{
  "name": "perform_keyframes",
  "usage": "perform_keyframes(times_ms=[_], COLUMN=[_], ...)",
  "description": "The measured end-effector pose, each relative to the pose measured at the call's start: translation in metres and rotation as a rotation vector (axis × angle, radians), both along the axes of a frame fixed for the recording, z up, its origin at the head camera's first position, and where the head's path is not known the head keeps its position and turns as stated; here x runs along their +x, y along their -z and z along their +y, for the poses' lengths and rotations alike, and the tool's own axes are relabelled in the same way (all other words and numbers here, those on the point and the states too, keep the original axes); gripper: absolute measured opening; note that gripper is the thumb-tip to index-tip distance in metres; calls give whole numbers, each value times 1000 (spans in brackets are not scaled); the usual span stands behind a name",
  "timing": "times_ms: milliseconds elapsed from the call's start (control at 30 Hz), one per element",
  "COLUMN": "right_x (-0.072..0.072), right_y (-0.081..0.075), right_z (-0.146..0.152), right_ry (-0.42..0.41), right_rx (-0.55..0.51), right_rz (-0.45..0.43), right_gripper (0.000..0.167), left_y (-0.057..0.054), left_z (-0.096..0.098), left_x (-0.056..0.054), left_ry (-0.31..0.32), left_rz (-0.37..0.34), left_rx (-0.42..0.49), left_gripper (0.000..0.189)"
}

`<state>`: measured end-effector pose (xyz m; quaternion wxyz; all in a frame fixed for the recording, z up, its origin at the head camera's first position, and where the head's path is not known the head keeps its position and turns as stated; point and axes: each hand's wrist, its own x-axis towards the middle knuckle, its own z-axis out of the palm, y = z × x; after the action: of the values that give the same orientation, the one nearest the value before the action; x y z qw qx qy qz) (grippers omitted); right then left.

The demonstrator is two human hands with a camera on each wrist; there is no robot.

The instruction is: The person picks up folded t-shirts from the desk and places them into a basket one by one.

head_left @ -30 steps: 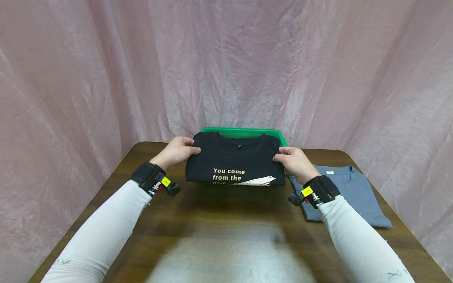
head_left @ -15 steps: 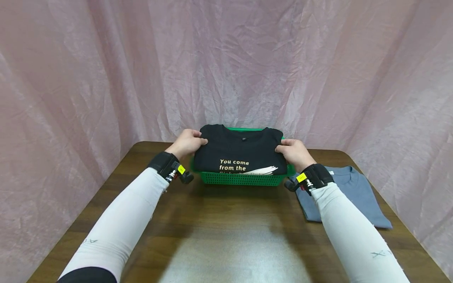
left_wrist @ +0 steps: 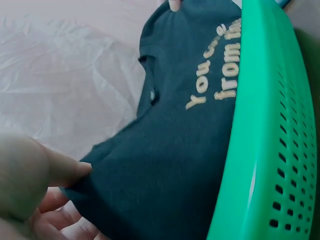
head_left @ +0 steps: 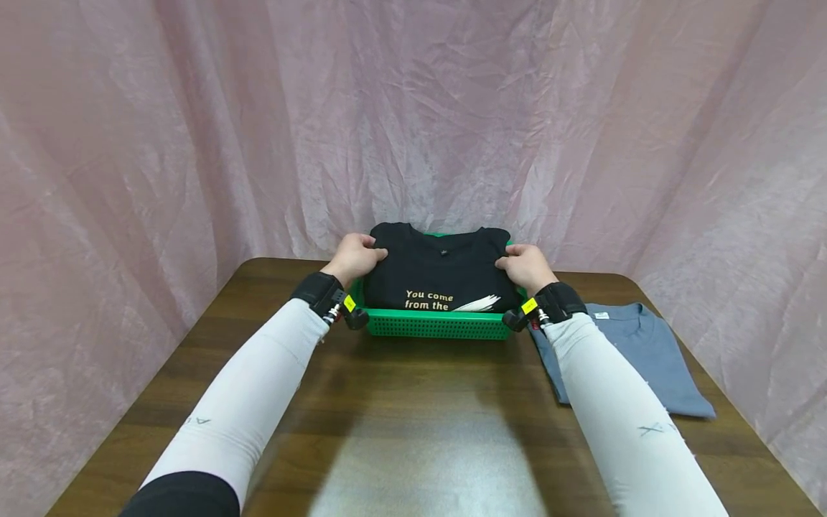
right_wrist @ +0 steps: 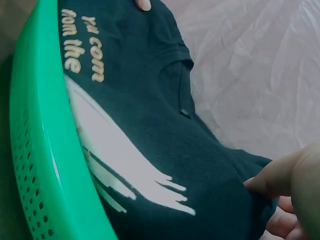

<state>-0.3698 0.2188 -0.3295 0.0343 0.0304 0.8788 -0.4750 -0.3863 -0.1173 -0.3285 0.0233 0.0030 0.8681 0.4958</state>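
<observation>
A folded black T-shirt (head_left: 446, 269) with cream lettering and a white brush stroke is held by both hands at its upper corners. Its lower edge sits inside a green plastic basket (head_left: 439, 324), behind the front rim. My left hand (head_left: 355, 257) pinches the left shoulder; in the left wrist view the thumb lies on top and the fingers underneath. The right shoulder is pinched by my right hand (head_left: 528, 267) in the same way, as the right wrist view shows. The shirt hides the basket's inside and most of its back rim.
On the right of the wooden table (head_left: 413, 416) lies a folded grey-blue T-shirt (head_left: 646, 359), partly behind my right forearm. A pink curtain (head_left: 413, 115) hangs behind the table's far edge.
Both hands have moved forward with the black T-shirt, away from me. Its lower edge, earlier in front of the basket, is now behind the front rim, which has come into view.
</observation>
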Motion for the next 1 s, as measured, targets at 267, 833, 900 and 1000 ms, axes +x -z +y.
perform_keyframes(times_ms=[267, 833, 900, 1000], right_x=[-3, 32, 38, 46], right_y=[11, 8, 8, 8], right_z=[-10, 9, 12, 14], right_ry=[-48, -50, -64, -86], right_rx=[37, -176, -175, -174], right_rz=[-8, 70, 77, 86], right_gripper=[61, 51, 52, 52], left_y=[9, 6, 6, 5], left_z=[9, 7, 5, 6], left_x=[1, 45, 54, 68], left_ry=[-36, 70, 92, 121], left_rz=[71, 276, 267, 211], left_rx=[-127, -261, -190, -66], left_gripper=[49, 41, 37, 33])
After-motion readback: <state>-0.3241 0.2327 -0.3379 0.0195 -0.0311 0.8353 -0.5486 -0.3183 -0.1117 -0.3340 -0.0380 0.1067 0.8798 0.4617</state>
